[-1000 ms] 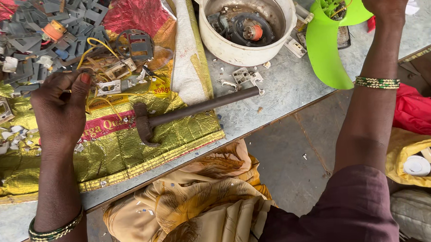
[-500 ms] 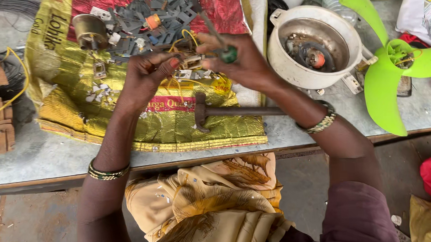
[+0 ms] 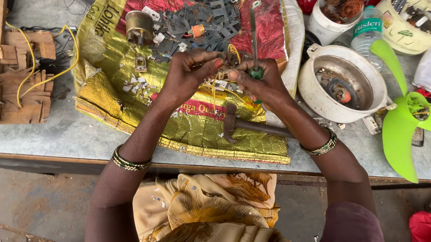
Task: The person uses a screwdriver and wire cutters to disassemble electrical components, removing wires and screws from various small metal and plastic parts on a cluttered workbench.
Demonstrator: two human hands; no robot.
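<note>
Left hand (image 3: 187,76) pinched around a small metal part (image 3: 229,63) with yellow wire, raised just above the gold sack (image 3: 128,95) to catch falling scraps. Right hand (image 3: 262,83) clenched on a green-handled screwdriver (image 3: 254,38), shaft upward, tip hidden at the part, presumably for prying. Hammer (image 3: 246,124) parked on the sack just below both hands, within reach; grey metal plates (image 3: 197,21) heaped at the sack's far end.
</note>
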